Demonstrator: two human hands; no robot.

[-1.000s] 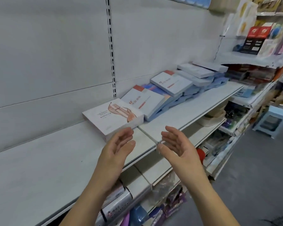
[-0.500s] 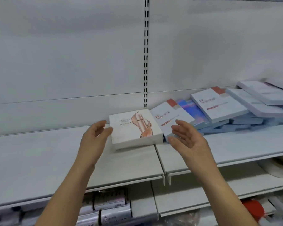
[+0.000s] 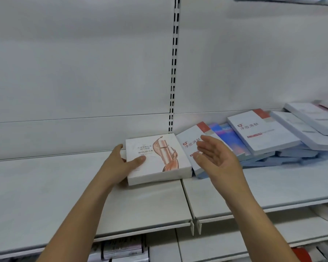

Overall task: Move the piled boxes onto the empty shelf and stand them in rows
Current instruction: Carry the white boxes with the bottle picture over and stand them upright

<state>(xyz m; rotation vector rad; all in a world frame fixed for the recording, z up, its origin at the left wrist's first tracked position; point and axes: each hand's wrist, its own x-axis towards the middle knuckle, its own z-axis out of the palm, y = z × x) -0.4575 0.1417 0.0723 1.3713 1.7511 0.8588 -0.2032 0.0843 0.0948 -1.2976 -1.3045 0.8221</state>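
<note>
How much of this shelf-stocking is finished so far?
Nothing looks done: no box stands on the left shelf. In hand: the left hand grips the white bottle-picture box, lying flat; the right hand hovers open. Left: the whole pile of flat boxes.

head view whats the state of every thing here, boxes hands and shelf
white MARUBI box: lying flat, face up, gripped at its left edge
left hand: grips the white MARUBI box, thumb on top
right hand: open, holds nothing, over the red-cornered box
red-cornered box: lying tilted, not stood up
piled boxes: overlapping, tilted, none upright
shelf: bears the white MARUBI box near the seam
</note>
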